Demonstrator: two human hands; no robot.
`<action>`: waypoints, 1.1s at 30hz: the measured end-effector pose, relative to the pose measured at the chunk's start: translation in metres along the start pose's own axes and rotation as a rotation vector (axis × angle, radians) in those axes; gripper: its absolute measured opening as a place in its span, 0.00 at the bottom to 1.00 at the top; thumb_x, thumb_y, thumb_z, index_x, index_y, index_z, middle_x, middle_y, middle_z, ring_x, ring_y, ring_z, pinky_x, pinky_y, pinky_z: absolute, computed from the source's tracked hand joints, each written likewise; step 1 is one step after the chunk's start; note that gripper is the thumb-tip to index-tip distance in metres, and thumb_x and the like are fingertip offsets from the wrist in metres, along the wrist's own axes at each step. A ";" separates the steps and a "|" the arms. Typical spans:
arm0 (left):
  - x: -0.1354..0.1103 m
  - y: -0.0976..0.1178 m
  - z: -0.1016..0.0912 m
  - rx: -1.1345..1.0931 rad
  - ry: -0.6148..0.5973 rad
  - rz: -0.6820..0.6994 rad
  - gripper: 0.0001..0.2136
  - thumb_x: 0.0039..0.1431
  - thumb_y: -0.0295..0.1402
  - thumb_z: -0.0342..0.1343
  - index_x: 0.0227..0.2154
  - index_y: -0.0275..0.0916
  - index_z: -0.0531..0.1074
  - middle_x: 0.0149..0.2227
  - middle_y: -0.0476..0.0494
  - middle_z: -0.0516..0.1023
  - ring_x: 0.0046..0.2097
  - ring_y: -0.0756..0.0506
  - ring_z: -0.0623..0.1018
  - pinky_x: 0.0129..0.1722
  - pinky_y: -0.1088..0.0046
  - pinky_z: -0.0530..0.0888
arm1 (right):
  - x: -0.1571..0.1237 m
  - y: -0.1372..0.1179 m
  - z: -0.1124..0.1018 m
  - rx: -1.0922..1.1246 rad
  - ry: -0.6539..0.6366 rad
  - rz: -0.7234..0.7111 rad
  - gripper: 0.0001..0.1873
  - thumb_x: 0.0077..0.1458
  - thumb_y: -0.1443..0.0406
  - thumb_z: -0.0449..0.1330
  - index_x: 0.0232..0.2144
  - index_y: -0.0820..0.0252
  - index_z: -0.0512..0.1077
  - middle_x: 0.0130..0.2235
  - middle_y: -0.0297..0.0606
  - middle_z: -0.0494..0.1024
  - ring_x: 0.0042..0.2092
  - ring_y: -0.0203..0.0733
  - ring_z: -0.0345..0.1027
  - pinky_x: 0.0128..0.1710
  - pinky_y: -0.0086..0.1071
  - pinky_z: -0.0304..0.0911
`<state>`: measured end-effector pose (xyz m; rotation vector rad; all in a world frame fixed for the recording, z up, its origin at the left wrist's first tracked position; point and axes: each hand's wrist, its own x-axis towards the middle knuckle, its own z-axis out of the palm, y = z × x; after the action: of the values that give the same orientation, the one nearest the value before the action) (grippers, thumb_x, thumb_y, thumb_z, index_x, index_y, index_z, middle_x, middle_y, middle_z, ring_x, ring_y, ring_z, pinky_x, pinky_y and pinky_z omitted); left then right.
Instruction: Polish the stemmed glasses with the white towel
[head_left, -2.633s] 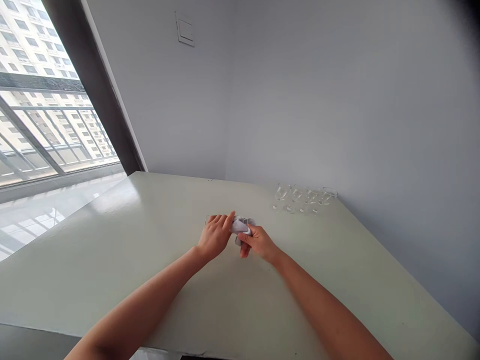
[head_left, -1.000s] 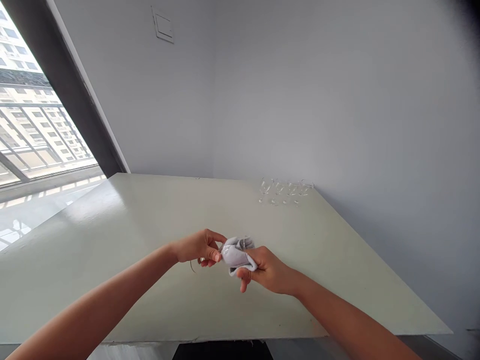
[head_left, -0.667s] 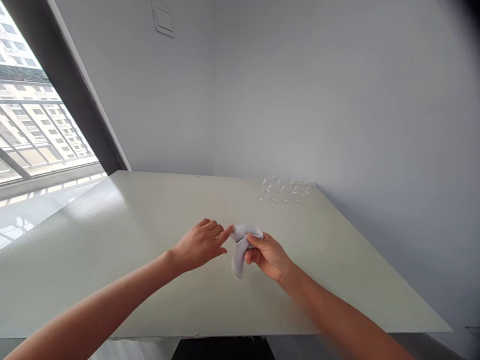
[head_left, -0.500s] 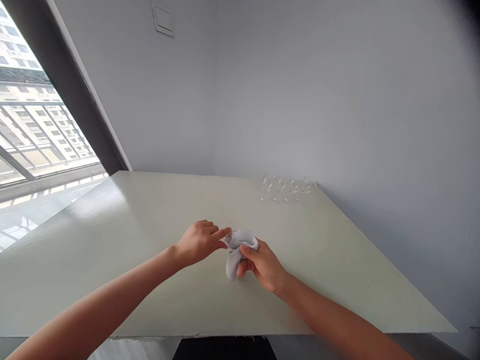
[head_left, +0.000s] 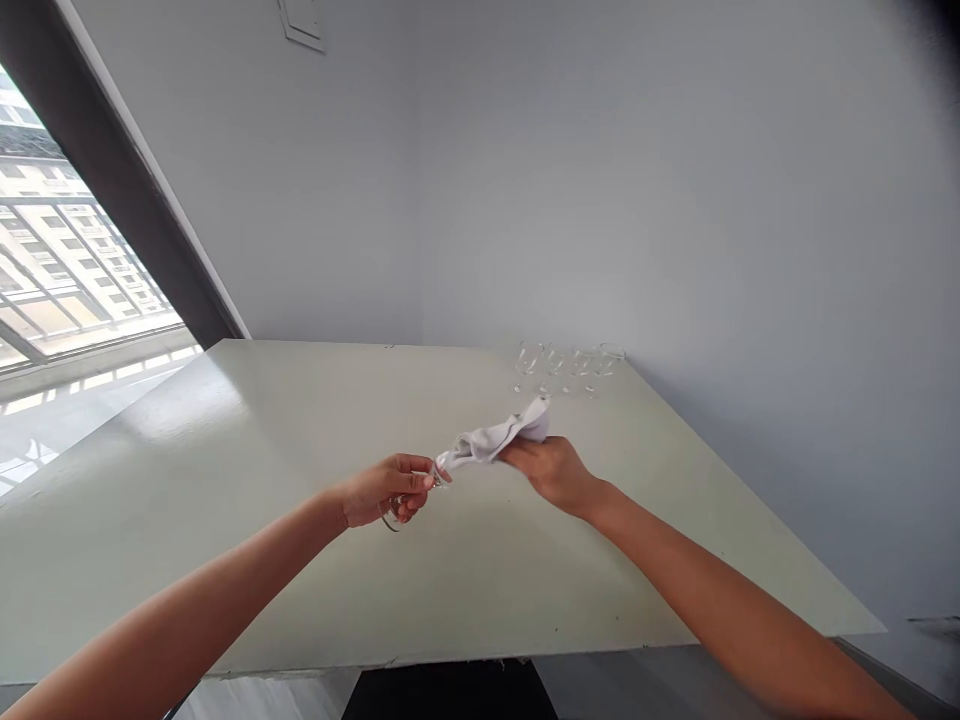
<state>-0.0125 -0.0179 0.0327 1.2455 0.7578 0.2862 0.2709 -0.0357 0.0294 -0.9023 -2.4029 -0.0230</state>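
My left hand (head_left: 390, 488) pinches a small stemmed glass (head_left: 391, 519) by its stem, above the table. The round foot of the glass shows below my fingers, and the glass is tilted toward the right. In my right hand (head_left: 551, 470) is a white cloth (head_left: 499, 437), bunched up, with a loose end flaring to the upper right. The cloth's left end meets the glass close to my left fingertips. Most of the bowl is hidden, so I cannot tell how far the cloth covers it.
Several clear stemmed glasses (head_left: 555, 362) stand in a group at the table's far right, close to the grey wall (head_left: 637, 180). The pale table (head_left: 315, 420) reaches to a rough near edge. A window (head_left: 67, 240) is at the left, and a black object (head_left: 450, 695) shows below the table edge.
My left hand has gone from touching the glass's end to gripping its stem. The cloth has moved up and right with my right hand, its hanging part now spread outward. The view has shifted slightly.
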 end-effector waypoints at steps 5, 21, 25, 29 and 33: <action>0.002 -0.001 -0.004 0.290 0.376 0.009 0.19 0.47 0.44 0.55 0.39 0.38 0.69 0.20 0.52 0.65 0.21 0.53 0.62 0.21 0.77 0.58 | 0.000 -0.016 -0.015 0.101 0.206 0.322 0.20 0.58 0.68 0.45 0.52 0.51 0.62 0.61 0.39 0.53 0.41 0.37 0.69 0.37 0.31 0.64; 0.002 -0.015 0.027 1.448 0.628 0.659 0.08 0.57 0.29 0.45 0.27 0.38 0.68 0.19 0.48 0.66 0.22 0.49 0.64 0.23 0.73 0.56 | 0.047 -0.018 0.007 0.822 -0.313 0.553 0.21 0.57 0.53 0.47 0.34 0.59 0.74 0.36 0.38 0.76 0.39 0.41 0.67 0.39 0.35 0.60; 0.003 -0.013 0.027 1.202 0.658 0.654 0.10 0.58 0.35 0.47 0.41 0.42 0.68 0.24 0.46 0.71 0.27 0.48 0.69 0.28 0.73 0.61 | 0.043 -0.004 0.026 1.417 -0.079 0.950 0.16 0.49 0.55 0.56 0.21 0.62 0.69 0.22 0.31 0.69 0.25 0.34 0.62 0.27 0.29 0.57; 0.013 -0.007 0.029 0.920 0.811 0.567 0.11 0.57 0.38 0.48 0.43 0.45 0.68 0.27 0.47 0.71 0.28 0.48 0.69 0.29 0.75 0.61 | 0.048 -0.021 0.044 1.676 0.343 1.057 0.08 0.47 0.59 0.57 0.25 0.59 0.69 0.28 0.32 0.72 0.31 0.36 0.66 0.31 0.31 0.62; 0.032 0.006 0.033 0.796 0.937 0.556 0.15 0.59 0.37 0.44 0.49 0.46 0.64 0.47 0.43 0.69 0.35 0.47 0.71 0.34 0.73 0.64 | 0.064 -0.044 0.052 1.635 0.534 0.894 0.09 0.50 0.59 0.55 0.33 0.55 0.70 0.40 0.34 0.73 0.43 0.41 0.66 0.37 0.34 0.64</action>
<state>0.0332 -0.0218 0.0304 2.1055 1.3847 1.1566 0.1789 -0.0207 0.0264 -0.7719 -0.7453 1.5070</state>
